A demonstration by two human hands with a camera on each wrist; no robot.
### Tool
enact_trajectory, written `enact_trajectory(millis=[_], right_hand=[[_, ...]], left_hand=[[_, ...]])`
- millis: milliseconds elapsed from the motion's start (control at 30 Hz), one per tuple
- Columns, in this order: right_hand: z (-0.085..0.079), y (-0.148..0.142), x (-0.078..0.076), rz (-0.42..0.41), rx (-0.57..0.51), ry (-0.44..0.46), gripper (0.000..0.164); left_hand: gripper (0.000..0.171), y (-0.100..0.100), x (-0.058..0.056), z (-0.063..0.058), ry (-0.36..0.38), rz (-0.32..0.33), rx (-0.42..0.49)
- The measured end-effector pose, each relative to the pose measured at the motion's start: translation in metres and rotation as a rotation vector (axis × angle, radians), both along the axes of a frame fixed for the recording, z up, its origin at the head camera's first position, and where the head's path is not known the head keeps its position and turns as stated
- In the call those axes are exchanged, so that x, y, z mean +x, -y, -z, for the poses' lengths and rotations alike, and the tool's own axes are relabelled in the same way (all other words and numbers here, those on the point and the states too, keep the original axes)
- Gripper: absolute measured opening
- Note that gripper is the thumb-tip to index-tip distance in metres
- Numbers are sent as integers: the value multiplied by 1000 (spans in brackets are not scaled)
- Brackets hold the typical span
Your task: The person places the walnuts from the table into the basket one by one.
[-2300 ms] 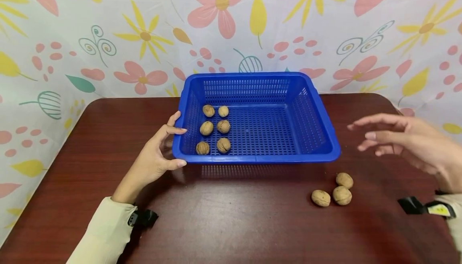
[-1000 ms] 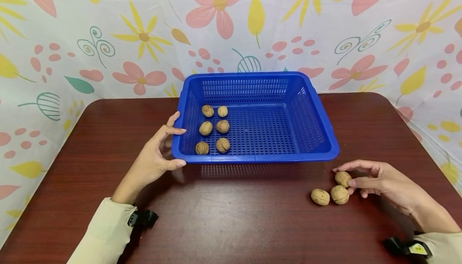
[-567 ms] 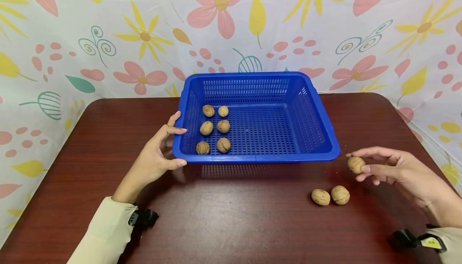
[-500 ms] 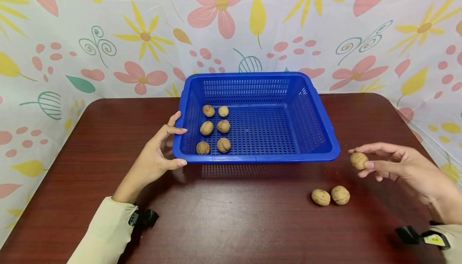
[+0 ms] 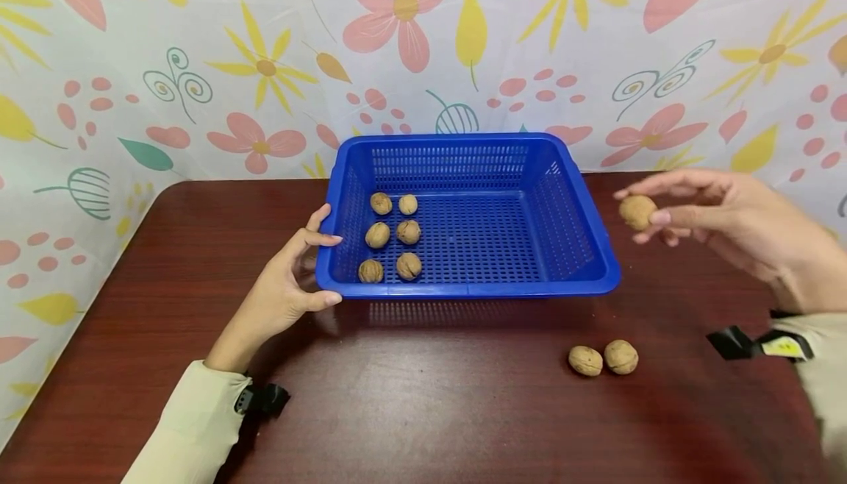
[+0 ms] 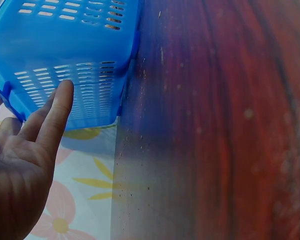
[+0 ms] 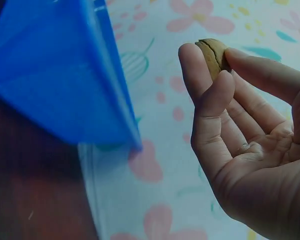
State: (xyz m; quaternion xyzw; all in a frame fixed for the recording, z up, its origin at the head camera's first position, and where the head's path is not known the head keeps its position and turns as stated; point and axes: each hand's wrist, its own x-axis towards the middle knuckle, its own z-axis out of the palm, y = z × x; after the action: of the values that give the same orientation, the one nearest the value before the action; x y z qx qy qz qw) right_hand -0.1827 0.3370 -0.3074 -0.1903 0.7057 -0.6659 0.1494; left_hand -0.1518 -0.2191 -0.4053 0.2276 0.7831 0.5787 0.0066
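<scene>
My right hand [image 5: 741, 226] pinches a walnut [image 5: 637, 212] between thumb and fingertips, up off the table and just right of the blue plastic basket [image 5: 466, 290]. The right wrist view shows the cracked seam of that walnut [image 7: 216, 52] at the fingertips. My left hand [image 5: 281, 285] holds the basket's left end, thumb by the front corner and a finger over the rim. In the left wrist view its fingers [image 6: 57, 117] lie against the perforated side. Inside, several walnuts [image 5: 408, 266] stand in two columns of three at the left.
Two more walnuts, one lighter and oval [image 5: 585, 360] and one rounder [image 5: 621, 357], sit side by side on the dark wooden table [image 5: 423, 410], in front of the basket's right corner. A flower-printed cloth [image 5: 397, 43] hangs behind the table.
My right hand came down to the loose walnuts, picked up the rear one of three, and has carried it up and back beside the basket's right rim. The left hand has stayed put.
</scene>
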Motion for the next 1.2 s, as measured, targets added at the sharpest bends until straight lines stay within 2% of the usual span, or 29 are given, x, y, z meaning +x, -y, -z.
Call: enact_trajectory(millis=[100, 233, 300, 400, 600, 800, 967, 1200], right_hand=[[-15, 22, -19, -56, -24, 39, 43], [-35, 59, -44, -129, -3, 41, 37], [-42, 78, -56, -161, 5, 44, 36], [-43, 105, -73, -182, 14, 49, 32], [-24, 147, -99, -147, 125, 67, 27], [-1, 178, -113, -181, 189, 137, 25], [12, 197, -117, -249, 247, 158, 28], [35, 212, -118, -443, 413, 212, 29]], left_hand=[[66, 0, 0, 1, -1, -1, -2], [66, 0, -1, 1, -3, 2, 2], [66, 0, -1, 1, -6, 2, 3], [66, 0, -1, 2, -7, 3, 4], [65, -2, -1, 2, -6, 5, 6], [65, -4, -2, 2, -3, 11, 11], [65, -3, -1, 1, -10, 9, 16], [65, 0, 0, -1, -5, -6, 0]])
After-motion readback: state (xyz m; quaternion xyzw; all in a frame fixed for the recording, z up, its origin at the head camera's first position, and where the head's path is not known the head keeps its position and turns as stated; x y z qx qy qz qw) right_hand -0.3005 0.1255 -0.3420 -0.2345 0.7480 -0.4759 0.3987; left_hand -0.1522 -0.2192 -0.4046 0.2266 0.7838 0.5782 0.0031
